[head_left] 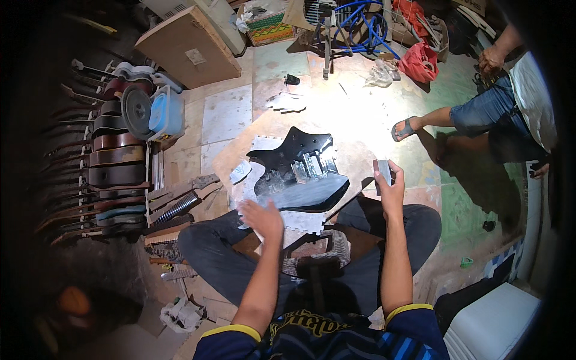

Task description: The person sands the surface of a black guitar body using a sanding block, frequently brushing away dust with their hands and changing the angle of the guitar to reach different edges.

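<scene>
Sanding step, I judge: right hand [391,187] grips a block [382,170] at 3 o'clock of the guitar body [300,171]; left hand [262,216], fingers spread, holds nothing.

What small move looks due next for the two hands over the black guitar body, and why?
Probably bring the right hand, holding a small grey block, down onto the black guitar body. The block is raised off the body, and the open left hand hovers at its near edge.

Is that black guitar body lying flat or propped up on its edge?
Lying flat. The black guitar body rests face up on the floor before the seated person's knees, its routed cavities showing.
</scene>
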Action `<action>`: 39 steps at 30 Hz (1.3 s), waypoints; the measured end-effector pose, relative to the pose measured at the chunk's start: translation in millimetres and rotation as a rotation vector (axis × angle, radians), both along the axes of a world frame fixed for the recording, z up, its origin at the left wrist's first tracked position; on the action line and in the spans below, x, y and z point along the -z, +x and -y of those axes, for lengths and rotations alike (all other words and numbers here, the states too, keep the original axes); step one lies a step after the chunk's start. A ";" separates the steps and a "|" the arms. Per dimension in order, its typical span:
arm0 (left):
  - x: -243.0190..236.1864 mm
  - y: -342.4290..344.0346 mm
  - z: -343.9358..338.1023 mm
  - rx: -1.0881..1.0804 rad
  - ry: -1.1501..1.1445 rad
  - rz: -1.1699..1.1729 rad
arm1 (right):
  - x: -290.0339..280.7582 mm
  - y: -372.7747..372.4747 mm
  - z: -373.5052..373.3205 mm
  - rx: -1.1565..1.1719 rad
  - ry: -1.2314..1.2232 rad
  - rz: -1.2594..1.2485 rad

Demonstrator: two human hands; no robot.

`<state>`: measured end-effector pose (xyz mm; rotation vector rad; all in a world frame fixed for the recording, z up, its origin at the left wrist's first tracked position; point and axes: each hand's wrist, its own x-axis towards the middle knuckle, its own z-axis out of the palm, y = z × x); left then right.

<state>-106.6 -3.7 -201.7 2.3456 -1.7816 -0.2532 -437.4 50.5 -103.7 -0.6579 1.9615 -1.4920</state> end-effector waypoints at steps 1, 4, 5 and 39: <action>1.8 -18.2 -3.7 -0.019 -0.009 0.043 | -1.1 1.7 2.3 -0.006 -0.006 0.005; -35.2 -105.9 -37.9 0.637 0.097 -0.221 | -1.7 -1.8 -2.2 0.003 0.010 -0.006; -45.0 -121.3 -43.7 0.872 0.162 -0.328 | -2.5 2.9 -0.5 -0.006 0.004 0.024; -14.6 66.7 6.4 -0.292 0.165 -0.030 | 43.0 2.4 8.1 -0.136 0.027 -0.129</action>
